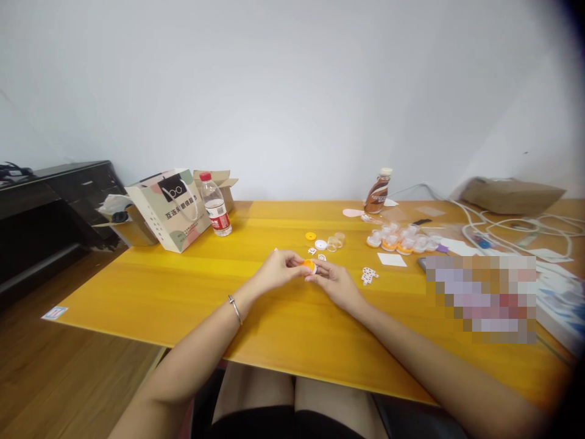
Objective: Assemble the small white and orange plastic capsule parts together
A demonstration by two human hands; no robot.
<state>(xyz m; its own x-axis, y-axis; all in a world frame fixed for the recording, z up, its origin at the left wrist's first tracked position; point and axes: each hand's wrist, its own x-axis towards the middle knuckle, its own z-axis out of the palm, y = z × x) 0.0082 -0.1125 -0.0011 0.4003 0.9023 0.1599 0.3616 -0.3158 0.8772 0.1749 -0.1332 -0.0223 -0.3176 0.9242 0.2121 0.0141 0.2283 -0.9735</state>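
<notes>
Between my two hands, just above the table, is a small round orange-and-white cap-like piece point(310, 266). My left hand point(280, 270) pinches it from the left with thumb and fingertips. From the other side, the fingers of my right hand point(337, 284) are closed on its right edge. Just beyond lie a yellow disc point(311, 236), a white round cap point(320, 244) and clear plastic cups point(333, 243). Small white cut-out pieces point(322, 258) lie by my fingers, and more white cut-outs point(368, 275) rest to the right.
Clear-topped orange and white containers point(397, 239) cluster right of centre, near a white card point(392, 260). A brown drink bottle point(378, 192) stands behind them. At left are a paper bag point(176, 210) and a red-capped water bottle point(216, 207). White cables point(484, 219) tangle at far right.
</notes>
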